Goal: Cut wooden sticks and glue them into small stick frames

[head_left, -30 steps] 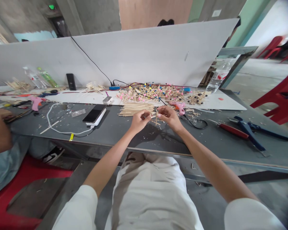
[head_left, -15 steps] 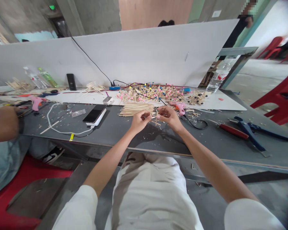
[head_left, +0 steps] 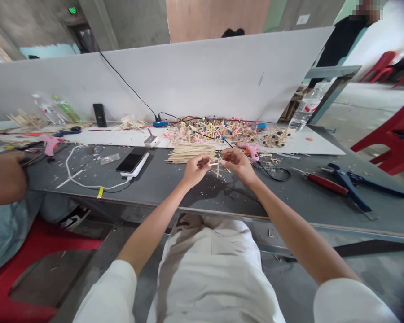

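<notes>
My left hand (head_left: 195, 169) pinches a short pale stick (head_left: 214, 164) between thumb and fingertips. Close on its right, my right hand (head_left: 237, 165) has its fingers closed on a small assembly of thin wooden sticks (head_left: 218, 168). The two hands face each other above the dark table. Just behind my left hand lies a row of long wooden sticks (head_left: 188, 152). A pink glue gun (head_left: 253, 151) rests behind my right hand. Farther back is a pile of short sticks with coloured ball ends (head_left: 218, 129).
A phone (head_left: 133, 160) lies on a white block at left, with a white cable. Red-handled pliers (head_left: 326, 183) and blue-handled tools (head_left: 348, 188) lie at right. A white board (head_left: 205, 76) stands behind. Another person's arm (head_left: 8, 179) is at the left edge.
My left hand's stick and the small assembly have shifted slightly. The other person's arm at far left has moved left. A person at the back right has moved right.
</notes>
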Available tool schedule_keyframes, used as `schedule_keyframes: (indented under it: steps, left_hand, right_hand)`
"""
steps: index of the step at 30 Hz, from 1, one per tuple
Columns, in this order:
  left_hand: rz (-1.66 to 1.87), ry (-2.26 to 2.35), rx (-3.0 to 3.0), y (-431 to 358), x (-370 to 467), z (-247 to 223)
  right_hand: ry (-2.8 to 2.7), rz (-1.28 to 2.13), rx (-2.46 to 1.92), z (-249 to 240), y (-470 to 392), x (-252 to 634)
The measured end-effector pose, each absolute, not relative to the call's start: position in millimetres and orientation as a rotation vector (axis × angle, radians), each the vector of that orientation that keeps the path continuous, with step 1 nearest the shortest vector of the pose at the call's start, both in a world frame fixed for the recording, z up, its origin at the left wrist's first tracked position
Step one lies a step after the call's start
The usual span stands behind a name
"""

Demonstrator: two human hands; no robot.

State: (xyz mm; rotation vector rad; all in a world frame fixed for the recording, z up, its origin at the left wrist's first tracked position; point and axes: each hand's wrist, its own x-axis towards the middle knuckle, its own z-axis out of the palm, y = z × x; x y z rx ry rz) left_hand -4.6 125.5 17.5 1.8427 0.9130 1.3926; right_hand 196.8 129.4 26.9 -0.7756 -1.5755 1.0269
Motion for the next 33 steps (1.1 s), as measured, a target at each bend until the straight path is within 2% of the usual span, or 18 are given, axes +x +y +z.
schedule_keyframes:
  steps: [7,13,20,33]
  left_hand:
    - [1.406,0.895,1.927,121.5,-3.8,21.4]
    - [1.382,0.909,1.974,119.6,-4.2,22.3]
    - [1.364,0.967,1.983,121.9,-5.5,18.7]
    - [1.382,0.961,1.959,121.2,-5.5,20.3]
  right_hand:
    - [-1.527,1.059,-0.744,26.0,130.8,196.4]
    - [-1.580,0.879,-0.734,28.9,130.1,196.9]
    - [-1.543,0.846,-0.808,27.8,132.1,195.0]
    - [-1.437,0.955,-0.806,25.2,134.6,196.2]
